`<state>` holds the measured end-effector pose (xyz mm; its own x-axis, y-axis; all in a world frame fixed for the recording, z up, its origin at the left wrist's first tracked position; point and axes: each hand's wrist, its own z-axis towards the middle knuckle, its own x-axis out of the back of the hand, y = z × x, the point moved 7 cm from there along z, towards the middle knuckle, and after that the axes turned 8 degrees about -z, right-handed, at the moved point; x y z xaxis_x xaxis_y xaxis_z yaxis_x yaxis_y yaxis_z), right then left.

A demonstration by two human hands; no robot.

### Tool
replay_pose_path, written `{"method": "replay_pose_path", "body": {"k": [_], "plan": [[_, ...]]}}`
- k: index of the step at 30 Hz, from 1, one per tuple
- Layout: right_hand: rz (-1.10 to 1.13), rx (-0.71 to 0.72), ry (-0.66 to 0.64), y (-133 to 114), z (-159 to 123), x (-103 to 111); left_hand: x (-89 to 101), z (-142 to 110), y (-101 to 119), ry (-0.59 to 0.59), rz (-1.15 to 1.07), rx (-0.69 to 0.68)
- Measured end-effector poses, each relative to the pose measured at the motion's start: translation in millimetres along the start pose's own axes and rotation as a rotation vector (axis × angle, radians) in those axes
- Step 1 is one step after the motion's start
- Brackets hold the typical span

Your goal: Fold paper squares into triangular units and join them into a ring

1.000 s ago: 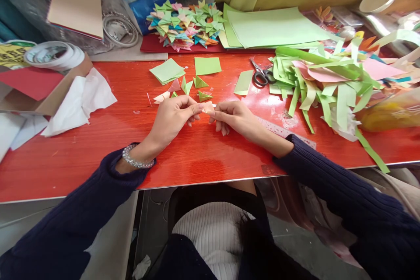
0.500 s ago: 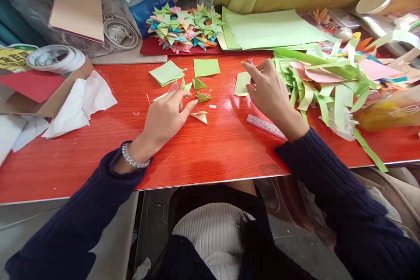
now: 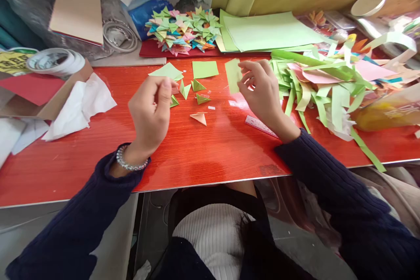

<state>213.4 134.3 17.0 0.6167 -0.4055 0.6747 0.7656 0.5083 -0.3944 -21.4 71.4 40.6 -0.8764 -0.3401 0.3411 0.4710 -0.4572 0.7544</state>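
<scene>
My right hand (image 3: pixel 260 89) pinches a pale green paper slip (image 3: pixel 232 77) at its right edge, the slip raised on its side. My left hand (image 3: pixel 151 111) is held over the table with its fingers curled in and the thumb against them; whatever it may hold is hidden. Several small green folded paper triangles (image 3: pixel 198 85) lie between the hands, with one peach folded piece (image 3: pixel 200 117) nearer to me. Behind them are a stack of pale green slips (image 3: pixel 167 70) and a brighter green paper square (image 3: pixel 205 69). A pink ruler (image 3: pixel 260 125) lies below my right wrist.
Two star-like folded-paper rings (image 3: pixel 183 30) and large green sheets (image 3: pixel 272 30) sit at the back. Cut paper strips (image 3: pixel 337 83) pile up on the right. An open box (image 3: pixel 42 107) with tape rolls (image 3: pixel 55 59) and crumpled tissue (image 3: pixel 80 107) stand left on the red table (image 3: pixel 210 148).
My left hand has moved left and toward me, off the folded triangles, and its fingers have curled. My right hand has shifted slightly left and taken up the green slip.
</scene>
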Motion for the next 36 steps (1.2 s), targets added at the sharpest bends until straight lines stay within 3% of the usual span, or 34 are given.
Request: {"method": "replay_pose_path", "body": {"k": [2, 5, 7, 9, 12, 15, 20, 22, 26, 33, 36], "plan": [[0.068, 0.176, 0.068, -31, -8, 4, -15.3, -3, -3, -0.13, -0.096, 0.007], [0.206, 0.411, 0.049, -75, -25, 2, -41.6, -12, -5, -0.373, -0.276, 0.073], [0.324, 0.469, -0.025, -91, -34, -5, -49.5, -16, -4, -0.433, -0.4, 0.116], [0.421, 0.457, -0.078, -95, -38, -10, -49.6, -17, -3, -0.413, -0.461, 0.162], [0.43, 0.317, -0.015, -81, -34, -10, -44.7, -15, -5, -0.349, -0.483, 0.218], [0.386, 0.074, 0.039, -56, -24, -7, -42.6, -13, -9, -0.322, -0.511, 0.237], [0.716, -0.26, -0.317, -46, -20, -22, -37.3, -13, -19, -0.234, -0.436, 0.257], [0.838, -0.354, -0.385, -49, -22, -24, -32.9, -14, -19, -0.188, -0.368, 0.246], [0.909, -0.451, -0.391, -53, -24, -22, -29.8, -16, -6, -0.208, -0.194, 0.127], [0.937, -0.497, -0.421, -51, -26, -23, -28.1, -22, 19, -0.172, 0.185, -0.383], [0.989, -0.518, -0.466, -53, -28, -25, -30.5, -26, 26, -0.194, 0.243, -0.529]]}}
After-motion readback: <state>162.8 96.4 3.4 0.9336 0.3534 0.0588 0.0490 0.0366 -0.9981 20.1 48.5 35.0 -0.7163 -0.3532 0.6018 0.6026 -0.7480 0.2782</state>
